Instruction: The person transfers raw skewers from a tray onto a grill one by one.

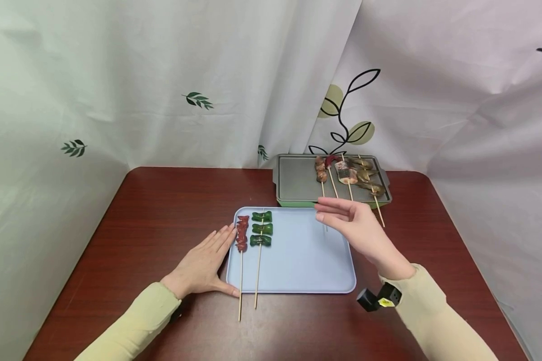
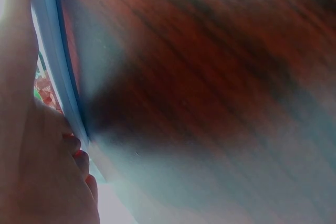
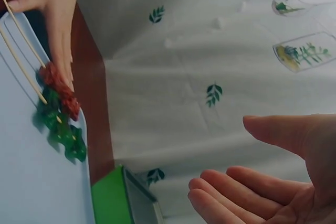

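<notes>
My left hand (image 1: 205,263) rests along the left edge of a light blue tray (image 1: 307,265), fingers straight and thumb spread at its lower left corner. Beside those fingers, a skewer of red meat pieces (image 1: 242,233) lies on the tray. Just right of it is a skewer of green pepper pieces (image 1: 261,229); both sticks jut past the front rim. Over the tray's back right part hovers my right hand (image 1: 354,225), thumb and fingers apart. The right wrist view shows nothing between the thumb and fingers (image 3: 236,187).
Behind the tray stands a grey grill pan (image 1: 295,175) with a green base. On its right half lie a brown meat skewer (image 1: 320,169), a dark red one (image 1: 329,160), a thick pale-and-dark piece (image 1: 346,172) and brown skewered pieces (image 1: 370,188). A curtain (image 1: 208,135) closes off the back.
</notes>
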`<state>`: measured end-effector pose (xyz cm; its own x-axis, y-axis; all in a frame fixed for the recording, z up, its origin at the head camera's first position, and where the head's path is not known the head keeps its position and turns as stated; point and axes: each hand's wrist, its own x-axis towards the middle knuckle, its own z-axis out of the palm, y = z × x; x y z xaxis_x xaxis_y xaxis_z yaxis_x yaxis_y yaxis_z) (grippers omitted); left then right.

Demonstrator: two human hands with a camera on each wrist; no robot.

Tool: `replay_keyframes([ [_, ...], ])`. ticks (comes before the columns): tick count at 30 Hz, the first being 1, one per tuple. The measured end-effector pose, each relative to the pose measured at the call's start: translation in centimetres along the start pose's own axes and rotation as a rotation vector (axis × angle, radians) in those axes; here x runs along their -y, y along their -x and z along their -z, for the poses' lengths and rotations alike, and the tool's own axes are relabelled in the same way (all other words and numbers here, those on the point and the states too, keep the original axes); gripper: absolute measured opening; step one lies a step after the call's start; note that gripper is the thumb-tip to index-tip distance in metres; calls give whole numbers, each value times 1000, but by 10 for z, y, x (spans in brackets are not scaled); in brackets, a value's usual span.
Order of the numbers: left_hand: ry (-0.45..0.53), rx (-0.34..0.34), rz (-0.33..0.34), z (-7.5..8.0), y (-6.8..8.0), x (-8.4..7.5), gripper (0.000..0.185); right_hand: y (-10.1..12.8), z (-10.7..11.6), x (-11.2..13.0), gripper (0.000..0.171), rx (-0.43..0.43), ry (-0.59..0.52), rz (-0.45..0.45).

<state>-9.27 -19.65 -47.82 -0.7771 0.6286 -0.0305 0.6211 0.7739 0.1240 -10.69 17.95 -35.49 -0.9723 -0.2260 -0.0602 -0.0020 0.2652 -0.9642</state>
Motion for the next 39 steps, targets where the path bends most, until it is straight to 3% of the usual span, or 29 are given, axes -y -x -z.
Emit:
replay_keyframes([
  [14,1,9,5,1,0,-1,144,7,-28,-16,49,102,-34,5],
  [39,-8,-7,3,0,0,-1,145,14,-93,-62,49,275,-95,-99],
])
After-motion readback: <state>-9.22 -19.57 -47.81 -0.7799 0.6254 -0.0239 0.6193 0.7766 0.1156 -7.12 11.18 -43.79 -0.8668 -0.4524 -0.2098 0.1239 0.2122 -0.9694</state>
